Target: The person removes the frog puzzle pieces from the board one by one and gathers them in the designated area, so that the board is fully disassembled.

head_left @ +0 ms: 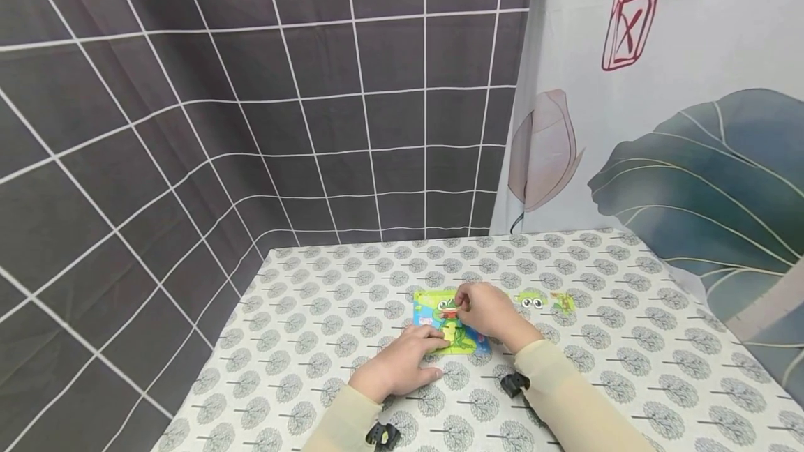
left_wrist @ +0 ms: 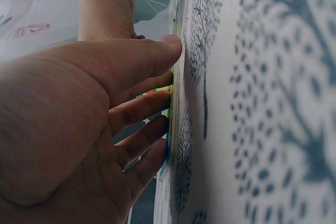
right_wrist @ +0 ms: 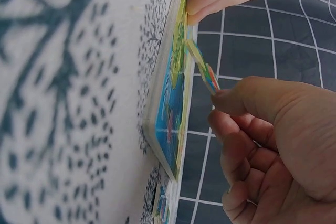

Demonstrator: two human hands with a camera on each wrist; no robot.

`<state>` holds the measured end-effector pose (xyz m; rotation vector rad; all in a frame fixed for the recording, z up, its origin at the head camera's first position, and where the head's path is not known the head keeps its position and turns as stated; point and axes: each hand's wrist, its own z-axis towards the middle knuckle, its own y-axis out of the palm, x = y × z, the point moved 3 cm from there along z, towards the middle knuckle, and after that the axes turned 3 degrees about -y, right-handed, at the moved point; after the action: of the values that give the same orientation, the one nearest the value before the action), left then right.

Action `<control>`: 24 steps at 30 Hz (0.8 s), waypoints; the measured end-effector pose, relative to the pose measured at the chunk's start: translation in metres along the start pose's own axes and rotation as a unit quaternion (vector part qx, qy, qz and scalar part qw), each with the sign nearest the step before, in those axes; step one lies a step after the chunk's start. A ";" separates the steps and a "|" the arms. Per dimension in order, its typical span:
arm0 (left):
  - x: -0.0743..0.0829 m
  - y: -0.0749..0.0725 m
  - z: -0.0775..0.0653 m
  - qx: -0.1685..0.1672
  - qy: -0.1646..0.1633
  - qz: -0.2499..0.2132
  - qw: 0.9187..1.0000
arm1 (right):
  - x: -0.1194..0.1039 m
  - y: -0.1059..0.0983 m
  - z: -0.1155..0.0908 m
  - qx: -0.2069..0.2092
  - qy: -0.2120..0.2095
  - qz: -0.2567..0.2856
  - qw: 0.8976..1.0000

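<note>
A frog picture puzzle board (head_left: 423,304) lies flat on the patterned cloth, between both hands. My left hand (head_left: 402,361) rests at the board's near left side, with its fingertips on the surface and its thumb spread apart. Over the board's upper right, my right hand (head_left: 493,309) pinches a small puzzle piece (right_wrist: 202,64) between thumb and index finger. That piece is tilted, its lower end right at the board's face, and has green and red-orange colours. In the right wrist view, the board's blue corner (right_wrist: 170,145) shows beneath the hand.
Right of the board lie a loose puzzle piece with two frog eyes (head_left: 532,303) and another green and orange piece (head_left: 563,303). The table (head_left: 314,319) has a tree-print cloth. A dark grid curtain (head_left: 389,124) hangs behind, and a floral curtain (head_left: 565,180) at the right.
</note>
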<state>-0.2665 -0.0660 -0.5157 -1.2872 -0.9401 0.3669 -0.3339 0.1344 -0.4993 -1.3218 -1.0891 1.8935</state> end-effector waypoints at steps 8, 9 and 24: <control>0.000 0.000 0.000 -0.002 -0.002 0.000 1.000 | 0.002 -0.005 -0.001 0.019 0.002 0.006 1.000; 0.001 0.000 0.000 -0.003 -0.002 -0.001 1.000 | 0.002 -0.006 -0.001 0.019 0.002 0.008 1.000; 0.000 0.000 0.000 -0.002 -0.006 -0.007 1.000 | 0.020 -0.027 -0.010 0.008 -0.006 0.026 1.000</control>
<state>-0.2671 -0.0662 -0.5154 -1.2831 -0.9594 0.3622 -0.3307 0.1667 -0.4871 -1.3429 -1.0525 1.9456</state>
